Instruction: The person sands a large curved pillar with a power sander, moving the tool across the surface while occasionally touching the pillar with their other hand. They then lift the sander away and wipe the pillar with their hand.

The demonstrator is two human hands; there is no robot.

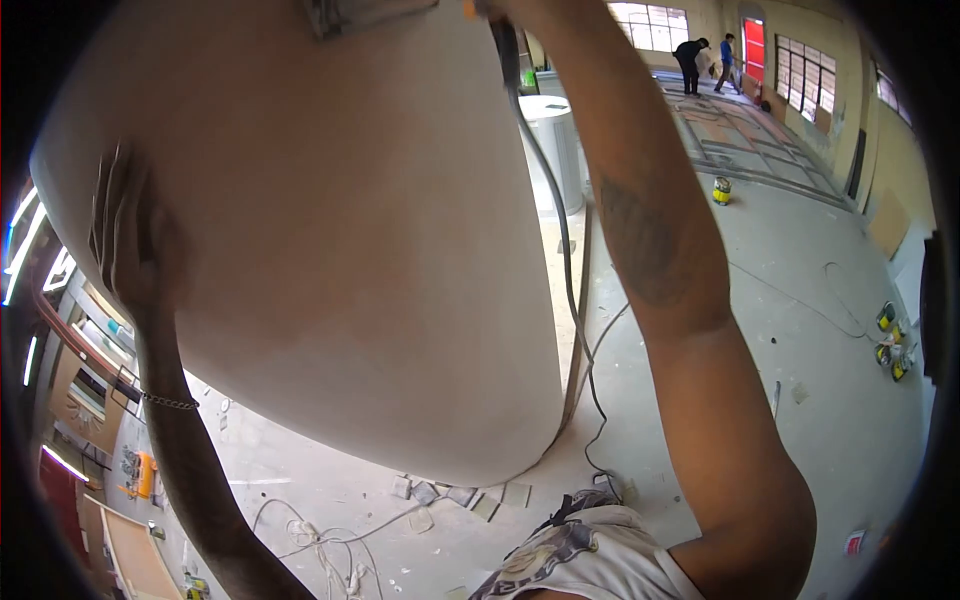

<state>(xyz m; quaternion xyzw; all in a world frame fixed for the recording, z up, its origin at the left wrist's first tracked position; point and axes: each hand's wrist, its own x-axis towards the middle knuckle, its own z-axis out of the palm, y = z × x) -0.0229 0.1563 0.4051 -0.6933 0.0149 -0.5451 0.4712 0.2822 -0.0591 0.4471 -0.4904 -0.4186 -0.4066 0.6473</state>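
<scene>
A large, pale, smooth curved piece fills the middle of the head view, with reddish-brown shading over its surface. My left hand lies against its left side, fingers stretched out and nothing held. At the top edge, my right hand grips what looks like a corded power sander, mostly cut off by the frame. The sander's flat grey pad is on or very near the upper surface; contact cannot be made out. From my right hand a dark cable hangs down to the floor.
Several sanding-pad-like squares and a tangled pale cord lie on the floor. A white drum stands behind the piece. Yellow-labelled cans sit to the right. Two people work far back beside flat frames.
</scene>
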